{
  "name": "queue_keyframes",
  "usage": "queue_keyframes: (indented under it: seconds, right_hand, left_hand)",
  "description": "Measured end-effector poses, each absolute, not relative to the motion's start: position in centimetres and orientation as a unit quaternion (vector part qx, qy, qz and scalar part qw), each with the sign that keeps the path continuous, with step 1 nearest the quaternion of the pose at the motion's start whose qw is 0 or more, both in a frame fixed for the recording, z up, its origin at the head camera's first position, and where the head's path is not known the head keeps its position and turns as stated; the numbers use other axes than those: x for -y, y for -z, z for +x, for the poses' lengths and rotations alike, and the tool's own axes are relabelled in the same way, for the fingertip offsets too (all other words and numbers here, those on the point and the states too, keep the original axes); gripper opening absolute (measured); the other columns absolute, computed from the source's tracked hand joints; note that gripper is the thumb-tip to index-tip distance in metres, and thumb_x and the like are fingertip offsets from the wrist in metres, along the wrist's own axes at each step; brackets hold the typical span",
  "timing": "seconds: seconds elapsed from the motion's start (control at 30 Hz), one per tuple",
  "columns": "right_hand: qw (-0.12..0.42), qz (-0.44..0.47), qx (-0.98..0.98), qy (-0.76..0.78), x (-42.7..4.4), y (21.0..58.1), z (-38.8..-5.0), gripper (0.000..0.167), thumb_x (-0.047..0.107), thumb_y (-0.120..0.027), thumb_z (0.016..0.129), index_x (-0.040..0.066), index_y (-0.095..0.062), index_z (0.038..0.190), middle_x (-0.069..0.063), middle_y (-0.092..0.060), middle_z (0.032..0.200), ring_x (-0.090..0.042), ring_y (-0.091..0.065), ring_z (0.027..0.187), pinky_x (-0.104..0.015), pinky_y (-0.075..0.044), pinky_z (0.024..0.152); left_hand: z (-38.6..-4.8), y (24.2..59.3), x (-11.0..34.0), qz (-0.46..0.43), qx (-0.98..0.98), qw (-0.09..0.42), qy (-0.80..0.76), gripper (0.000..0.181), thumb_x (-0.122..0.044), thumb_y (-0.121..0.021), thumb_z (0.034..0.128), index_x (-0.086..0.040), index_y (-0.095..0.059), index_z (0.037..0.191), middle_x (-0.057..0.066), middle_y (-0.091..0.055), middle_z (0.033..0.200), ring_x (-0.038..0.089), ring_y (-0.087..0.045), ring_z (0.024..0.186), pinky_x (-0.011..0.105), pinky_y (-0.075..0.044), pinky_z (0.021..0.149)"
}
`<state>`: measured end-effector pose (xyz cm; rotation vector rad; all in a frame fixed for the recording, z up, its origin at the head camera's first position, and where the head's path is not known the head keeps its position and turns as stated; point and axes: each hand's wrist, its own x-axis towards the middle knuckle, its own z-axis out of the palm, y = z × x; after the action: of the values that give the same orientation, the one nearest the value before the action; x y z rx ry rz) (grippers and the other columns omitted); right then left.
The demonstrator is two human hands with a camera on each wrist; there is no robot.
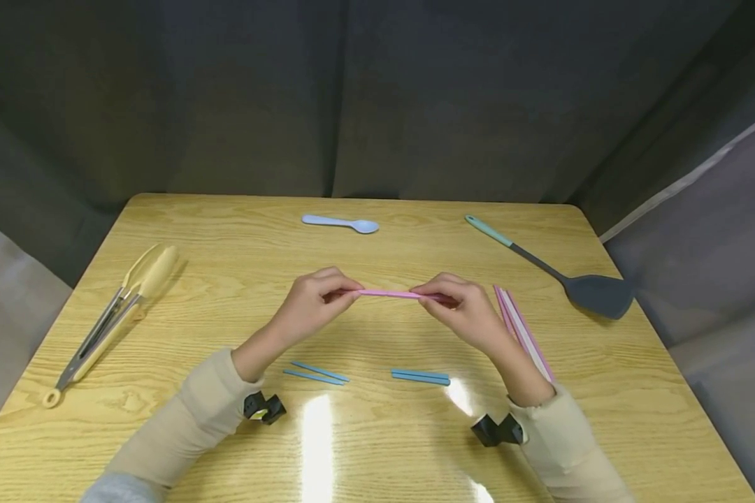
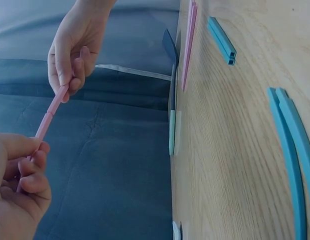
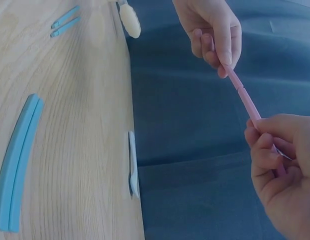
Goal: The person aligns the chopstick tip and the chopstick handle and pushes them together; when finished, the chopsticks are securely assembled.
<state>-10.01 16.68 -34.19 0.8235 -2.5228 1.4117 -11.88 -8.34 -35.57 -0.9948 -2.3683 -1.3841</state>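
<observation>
Pink stick (image 1: 386,294): raised above the table (image 1: 384,447), spanning both hands, a joint line visible between them.
Left hand (image 1: 314,300): pinches one end between thumb and fingers.
Right hand (image 1: 462,311): pinches the other end likewise.
Blue pairs: left one (image 1: 313,377) slightly splayed, right one (image 1: 420,379) side by side, both nearer the wearer.
Pink-and-white strips (image 1: 524,332): beside the right forearm.
Far edge: spoon (image 1: 336,222).
Right side: spatula (image 1: 594,292).
Left side: tongs (image 1: 110,336).
</observation>
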Motion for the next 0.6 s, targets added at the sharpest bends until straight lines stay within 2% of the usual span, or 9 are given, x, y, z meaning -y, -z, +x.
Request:
queue_keyframes:
  seconds: [0.6]
  right_hand:
    - [0.088, 0.293, 0.81, -0.501, -16.41, 33.87, -9.25, 0.017, -0.013, -0.06, 0.077, -0.002, -0.067, 0.088, -0.006, -0.056, 0.076, -0.006, -0.04, 0.057, -0.019, -0.037, 0.047]
  left_hand:
    - [-10.98, 35.28, 7.92, -0.361, 0.775, 0.143, 0.499, 0.005, -0.001, -0.065, 0.0788, -0.001, -0.069, 0.083, 0.0, -0.056, 0.068, 0.006, -0.041, 0.056, 0.018, -0.035, 0.048]
